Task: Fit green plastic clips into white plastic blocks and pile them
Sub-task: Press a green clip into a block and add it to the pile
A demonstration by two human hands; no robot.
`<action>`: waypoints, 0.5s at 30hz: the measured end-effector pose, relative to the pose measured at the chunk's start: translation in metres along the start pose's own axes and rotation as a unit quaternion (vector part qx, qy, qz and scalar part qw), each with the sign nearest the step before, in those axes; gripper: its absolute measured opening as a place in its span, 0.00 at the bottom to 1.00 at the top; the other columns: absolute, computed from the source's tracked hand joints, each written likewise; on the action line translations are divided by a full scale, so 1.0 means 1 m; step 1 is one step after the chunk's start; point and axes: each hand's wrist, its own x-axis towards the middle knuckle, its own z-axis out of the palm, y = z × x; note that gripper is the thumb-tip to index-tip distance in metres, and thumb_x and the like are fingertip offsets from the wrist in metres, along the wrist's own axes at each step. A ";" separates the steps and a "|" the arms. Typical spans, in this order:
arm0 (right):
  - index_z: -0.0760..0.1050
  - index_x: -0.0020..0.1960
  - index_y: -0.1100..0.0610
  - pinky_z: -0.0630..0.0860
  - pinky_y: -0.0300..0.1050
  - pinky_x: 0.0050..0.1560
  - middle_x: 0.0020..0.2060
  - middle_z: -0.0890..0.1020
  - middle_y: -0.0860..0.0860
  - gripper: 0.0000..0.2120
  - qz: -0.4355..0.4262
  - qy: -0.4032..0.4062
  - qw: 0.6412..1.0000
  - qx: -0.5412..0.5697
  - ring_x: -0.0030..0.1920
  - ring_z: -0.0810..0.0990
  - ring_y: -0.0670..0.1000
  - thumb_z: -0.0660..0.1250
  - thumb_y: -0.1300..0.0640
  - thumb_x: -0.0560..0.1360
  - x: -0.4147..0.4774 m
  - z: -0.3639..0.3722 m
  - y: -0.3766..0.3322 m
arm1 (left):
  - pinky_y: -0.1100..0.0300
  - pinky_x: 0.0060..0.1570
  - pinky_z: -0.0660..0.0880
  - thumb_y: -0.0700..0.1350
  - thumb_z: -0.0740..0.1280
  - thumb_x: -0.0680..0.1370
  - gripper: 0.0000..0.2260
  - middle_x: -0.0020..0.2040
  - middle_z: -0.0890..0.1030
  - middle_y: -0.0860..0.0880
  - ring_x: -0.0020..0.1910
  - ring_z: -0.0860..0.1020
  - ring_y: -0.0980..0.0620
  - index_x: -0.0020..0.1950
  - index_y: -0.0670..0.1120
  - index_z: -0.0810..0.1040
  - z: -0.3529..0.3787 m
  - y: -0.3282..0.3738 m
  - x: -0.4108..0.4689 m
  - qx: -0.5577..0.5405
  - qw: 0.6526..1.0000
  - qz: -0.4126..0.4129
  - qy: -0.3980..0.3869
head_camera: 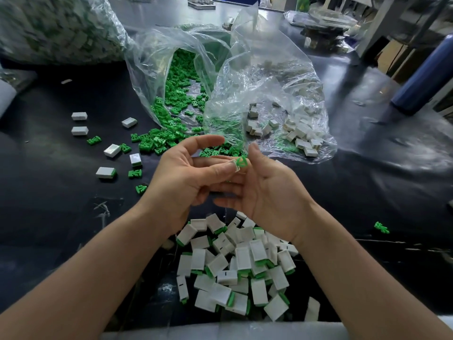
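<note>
— Where the fingertips meet above the table, what sits between them?

— One green clip (pixel 241 162), pressed against a small white block (pixel 235 165). The left hand (pixel 188 177) pinches them from the left with thumb and fingers closed on the pair; the right hand (pixel 267 190) meets it from the right, its thumb raised and fingers curled underneath. Whether the clip is fully seated I cannot tell, since the fingers cover most of the block.

— And below the hands?

— A pile of finished blocks (pixel 235 268), white with green edges showing, heaped on the black table (pixel 367 192) near its front edge.

— Farther out?

— Just behind the hands, an open clear bag (pixel 176 77) spills loose green clips (pixel 159 141) onto the table. Beside it on the right, a second clear bag (pixel 289 94) holds empty white blocks (pixel 301 136). To the left lie a few scattered blocks (pixel 79 116) and stray clips (pixel 94 140). One lone clip (pixel 381 227) lies far to the right, well apart from everything.
</note>
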 end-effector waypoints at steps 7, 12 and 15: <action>0.76 0.50 0.62 0.79 0.41 0.40 0.41 0.81 0.58 0.27 0.030 0.021 0.998 -0.047 0.43 0.80 0.54 0.47 0.43 0.79 0.000 -0.003 0.001 | 0.71 0.19 0.68 0.37 0.70 0.62 0.20 0.31 0.82 0.50 0.25 0.78 0.58 0.53 0.46 0.76 0.002 0.000 -0.004 -0.013 1.000 0.019 -0.017; 0.76 0.42 0.61 0.77 0.39 0.35 0.32 0.81 0.53 0.28 0.033 0.034 0.997 -0.053 0.32 0.79 0.48 0.47 0.41 0.78 -0.001 -0.005 0.000 | 0.67 0.33 0.75 0.41 0.71 0.61 0.21 0.33 0.82 0.51 0.32 0.79 0.57 0.54 0.48 0.77 -0.001 -0.001 -0.003 0.070 0.995 0.070 -0.027; 0.75 0.44 0.61 0.76 0.39 0.34 0.30 0.79 0.52 0.30 0.044 0.015 0.999 -0.017 0.31 0.78 0.47 0.46 0.39 0.77 0.000 -0.004 0.000 | 0.68 0.32 0.75 0.40 0.70 0.62 0.20 0.32 0.82 0.52 0.31 0.79 0.58 0.53 0.47 0.77 0.001 -0.001 -0.003 0.053 0.995 0.069 -0.050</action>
